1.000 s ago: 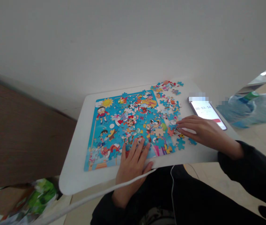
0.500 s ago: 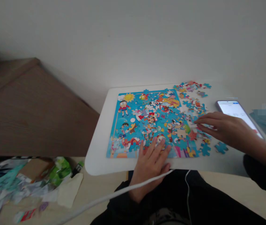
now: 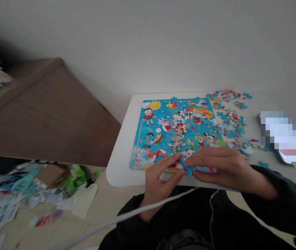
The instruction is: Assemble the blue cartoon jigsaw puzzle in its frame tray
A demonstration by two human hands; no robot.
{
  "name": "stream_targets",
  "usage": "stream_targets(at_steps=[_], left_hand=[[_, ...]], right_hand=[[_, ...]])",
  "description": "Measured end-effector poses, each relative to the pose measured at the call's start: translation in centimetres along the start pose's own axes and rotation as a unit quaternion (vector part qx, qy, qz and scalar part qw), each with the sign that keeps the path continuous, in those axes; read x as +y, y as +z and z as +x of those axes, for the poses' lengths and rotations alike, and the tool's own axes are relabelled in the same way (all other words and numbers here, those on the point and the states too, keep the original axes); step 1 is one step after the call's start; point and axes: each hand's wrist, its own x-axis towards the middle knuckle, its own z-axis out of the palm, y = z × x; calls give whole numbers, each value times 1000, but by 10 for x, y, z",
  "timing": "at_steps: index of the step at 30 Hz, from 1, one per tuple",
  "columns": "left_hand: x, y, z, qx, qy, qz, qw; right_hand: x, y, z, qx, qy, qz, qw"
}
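Note:
A colourful cartoon jigsaw puzzle (image 3: 174, 128) lies on a small white table (image 3: 122, 166), most of it assembled. Loose puzzle pieces (image 3: 231, 118) are scattered to its right. My left hand (image 3: 161, 177) and my right hand (image 3: 223, 166) meet at the puzzle's near edge. Together they pinch one blue puzzle piece (image 3: 188, 169) between their fingertips. Both wrists are in dark sleeves.
A phone (image 3: 283, 139) with a lit screen lies at the table's right. A brown wooden cabinet (image 3: 41, 114) stands to the left against the wall. Crumpled bags and paper litter (image 3: 28, 191) cover the floor at the left. A white cable (image 3: 127, 215) crosses my lap.
My right hand left the loose pieces and came to the puzzle's near edge with a blue piece. My left hand lifted off the puzzle and pinched it too. The view swung left.

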Motion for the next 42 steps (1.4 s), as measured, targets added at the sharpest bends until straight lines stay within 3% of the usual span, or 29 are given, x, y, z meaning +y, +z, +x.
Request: stream_targets(at_steps=[7, 14, 20, 23, 27, 29, 32, 36, 39, 42], left_hand=[[5, 17, 5, -20, 0, -75, 997], [5, 38, 14, -30, 7, -86, 996], [4, 47, 20, -71, 80, 20, 994], [0, 47, 18, -82, 154, 111, 978], [-14, 38, 13, -85, 253, 227, 937], [-22, 32, 10, -98, 275, 274, 916], [-32, 25, 6, -118, 288, 326, 893], [-39, 18, 1, -133, 284, 361, 878], [-41, 14, -1, -163, 273, 392, 864], [-42, 12, -2, -190, 273, 426, 841]], right_hand=[[-4, -4, -22, 29, 28, 10, 999], [4, -11, -47, 31, 51, -36, 998], [7, -15, -64, 52, 59, -91, 993], [11, -32, -78, 61, 92, -130, 985], [34, -74, -102, 44, 191, -275, 941], [52, -93, -110, 37, 268, -391, 880], [76, -106, -113, -29, 307, -464, 831], [92, -101, -109, -89, 311, -504, 801], [93, -96, -106, -116, 307, -509, 796], [89, -94, -100, -105, 305, -505, 801]])
